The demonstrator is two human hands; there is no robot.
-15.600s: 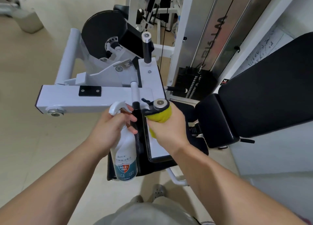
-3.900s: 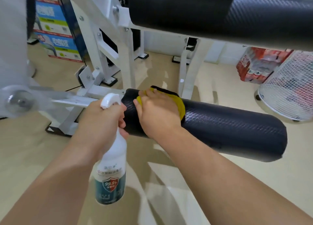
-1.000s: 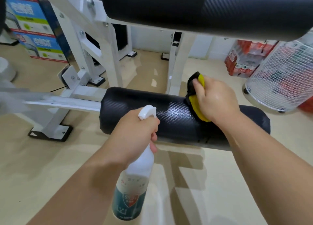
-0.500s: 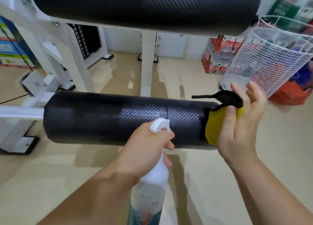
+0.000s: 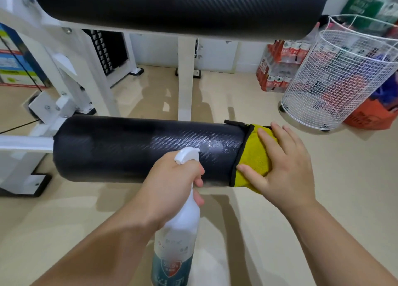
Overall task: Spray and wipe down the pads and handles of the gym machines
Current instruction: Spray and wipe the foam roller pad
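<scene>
Lower roller pad (image 5: 140,150): black, carbon-weave texture, lying horizontal, carried at its left end on a white arm. A wet sheen is seen on its upper right part.

Upper roller pad (image 5: 172,3): same black covering, horizontal, above and behind the lower one.

Cloth (image 5: 254,156): yellow with black edging, spread flat over the right end face of the lower pad.

Spray bottle (image 5: 176,242): white trigger head, translucent body with a teal label, held upright, nozzle just before the lower pad's front.
</scene>
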